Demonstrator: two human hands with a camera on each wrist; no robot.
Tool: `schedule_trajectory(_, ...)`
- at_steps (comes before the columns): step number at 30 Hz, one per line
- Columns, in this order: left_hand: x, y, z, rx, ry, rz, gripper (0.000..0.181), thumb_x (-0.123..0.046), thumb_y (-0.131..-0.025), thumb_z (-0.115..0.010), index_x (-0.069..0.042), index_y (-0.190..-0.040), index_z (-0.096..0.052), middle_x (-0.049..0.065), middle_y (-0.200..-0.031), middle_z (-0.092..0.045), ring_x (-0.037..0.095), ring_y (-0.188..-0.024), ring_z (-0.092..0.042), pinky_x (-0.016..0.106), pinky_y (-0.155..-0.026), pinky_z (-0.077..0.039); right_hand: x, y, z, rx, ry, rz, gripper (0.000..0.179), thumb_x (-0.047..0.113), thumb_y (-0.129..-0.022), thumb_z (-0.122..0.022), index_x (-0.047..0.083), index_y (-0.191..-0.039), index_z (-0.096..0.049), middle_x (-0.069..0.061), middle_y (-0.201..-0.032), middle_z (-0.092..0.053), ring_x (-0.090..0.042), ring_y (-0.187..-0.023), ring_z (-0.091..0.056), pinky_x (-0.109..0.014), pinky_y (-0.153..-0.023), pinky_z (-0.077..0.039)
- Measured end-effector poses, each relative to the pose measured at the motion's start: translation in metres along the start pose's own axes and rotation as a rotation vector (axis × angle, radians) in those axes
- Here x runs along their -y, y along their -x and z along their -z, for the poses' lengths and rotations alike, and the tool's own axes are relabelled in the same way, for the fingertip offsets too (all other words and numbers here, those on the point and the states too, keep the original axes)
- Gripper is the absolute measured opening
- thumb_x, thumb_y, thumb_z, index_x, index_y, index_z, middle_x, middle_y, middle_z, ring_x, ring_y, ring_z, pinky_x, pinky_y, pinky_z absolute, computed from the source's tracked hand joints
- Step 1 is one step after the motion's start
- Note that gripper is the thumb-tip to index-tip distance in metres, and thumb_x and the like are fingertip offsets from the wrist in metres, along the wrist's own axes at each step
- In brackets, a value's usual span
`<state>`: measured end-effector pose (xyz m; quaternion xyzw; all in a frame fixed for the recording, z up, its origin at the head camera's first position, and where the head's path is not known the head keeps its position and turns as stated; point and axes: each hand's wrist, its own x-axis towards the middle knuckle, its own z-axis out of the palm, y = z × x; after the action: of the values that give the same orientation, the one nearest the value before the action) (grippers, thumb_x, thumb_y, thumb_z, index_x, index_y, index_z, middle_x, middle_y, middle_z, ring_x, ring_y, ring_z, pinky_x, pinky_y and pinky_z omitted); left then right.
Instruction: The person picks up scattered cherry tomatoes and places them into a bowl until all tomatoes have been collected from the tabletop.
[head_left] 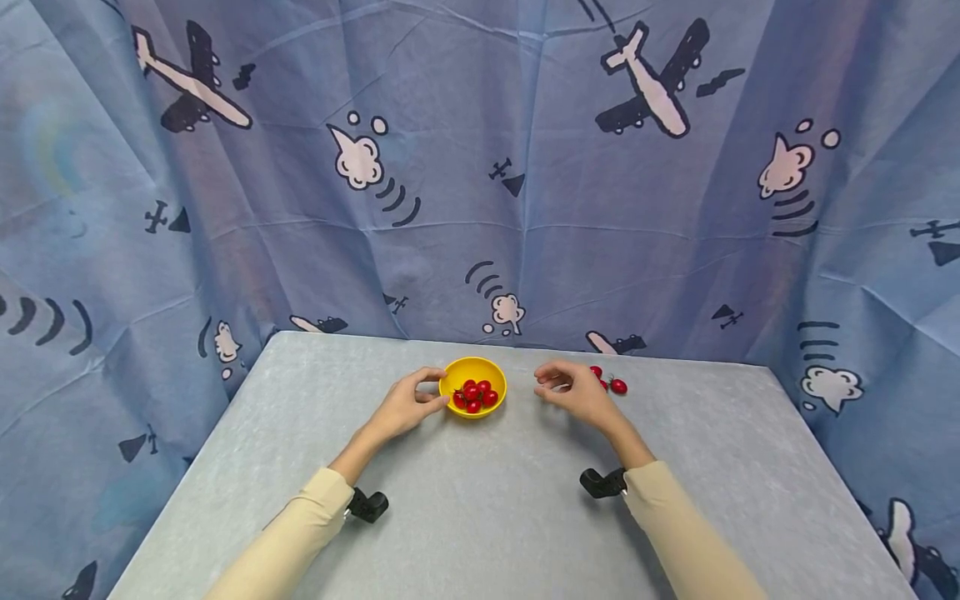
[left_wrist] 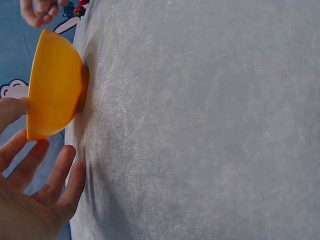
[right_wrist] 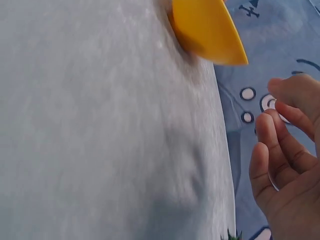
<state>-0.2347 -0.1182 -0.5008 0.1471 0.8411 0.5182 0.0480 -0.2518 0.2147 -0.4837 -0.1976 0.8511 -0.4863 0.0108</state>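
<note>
A yellow bowl (head_left: pixel 498 402) stands near the back of the table with several red cherry tomatoes (head_left: pixel 471 391) in it. My left hand (head_left: pixel 405 406) holds the bowl's left rim with thumb and forefinger, while the other fingers spread beside its wall in the left wrist view. Right of the bowl, my right hand (head_left: pixel 581 395) hovers over the table, its fingers loosely bent and nothing seen between them. Just beyond that hand lie a few more cherry tomatoes (head_left: pixel 618 386) with green stems, partly hidden by it.
A pale grey cloth covers the table (head_left: pixel 480 517). Behind it and along both sides hangs a blue curtain (head_left: pixel 450 167) printed with planes and clouds. A black camera mount (head_left: pixel 367 505) sits on the left wrist, another mount (head_left: pixel 602 482) on the right.
</note>
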Motion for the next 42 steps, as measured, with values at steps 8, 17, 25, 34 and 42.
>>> schedule_trajectory(8, 0.001, 0.0, 0.0, -0.004, -0.005, 0.01, 0.045, -0.009, -0.094, -0.076, -0.006, -0.136, -0.061, 0.015, -0.136, -0.06, 0.03, -0.101, -0.07, 0.04, -0.085, -0.057, -0.012, 0.016, 0.02, -0.04, 0.006, -0.001, 0.026, 0.005, -0.091, -0.077, -0.008, -0.112, -0.068, -0.022, -0.107, -0.069, -0.031, -0.091, -0.068, -0.031, -0.074, -0.056)
schedule_trajectory(17, 0.0, -0.001, 0.0, -0.004, -0.014, 0.022, 0.045, -0.009, -0.094, -0.075, -0.006, -0.137, -0.06, 0.015, -0.137, -0.059, 0.03, -0.103, -0.069, 0.04, -0.086, -0.057, -0.031, 0.028, 0.043, -0.069, 0.004, 0.023, 0.022, -0.005, -0.092, -0.072, -0.01, -0.113, -0.067, -0.031, -0.107, -0.066, -0.032, -0.087, -0.067, -0.025, -0.066, -0.054)
schedule_trajectory(25, 0.0, -0.001, 0.0, -0.001, -0.009, -0.015, 0.045, -0.007, -0.094, -0.075, -0.003, -0.136, -0.06, 0.019, -0.135, -0.06, 0.031, -0.101, -0.07, 0.039, -0.086, -0.057, -0.042, 0.043, 0.068, -0.1, 0.057, -0.029, 0.025, 0.003, -0.092, -0.076, -0.007, -0.114, -0.068, -0.018, -0.102, -0.07, -0.025, -0.086, -0.066, -0.025, -0.065, -0.053)
schedule_trajectory(34, 0.002, -0.001, 0.0, -0.001, -0.004, -0.017, 0.044, -0.008, -0.094, -0.075, -0.004, -0.135, -0.06, 0.019, -0.135, -0.06, 0.03, -0.101, -0.07, 0.039, -0.086, -0.057, -0.06, 0.06, 0.093, -0.121, 0.141, -0.057, 0.026, 0.002, -0.092, -0.075, -0.006, -0.116, -0.068, -0.02, -0.107, -0.07, -0.025, -0.09, -0.067, -0.023, -0.073, -0.055)
schedule_trajectory(42, 0.002, -0.001, 0.0, 0.008, 0.001, -0.004, 0.045, -0.009, -0.094, -0.075, -0.004, -0.136, -0.06, 0.018, -0.136, -0.059, 0.028, -0.101, -0.07, 0.037, -0.086, -0.057, -0.068, 0.064, 0.104, -0.128, 0.19, -0.143, 0.033, 0.006, -0.093, -0.076, -0.006, -0.122, -0.066, -0.022, -0.114, -0.067, -0.034, -0.098, -0.066, -0.025, -0.073, -0.055)
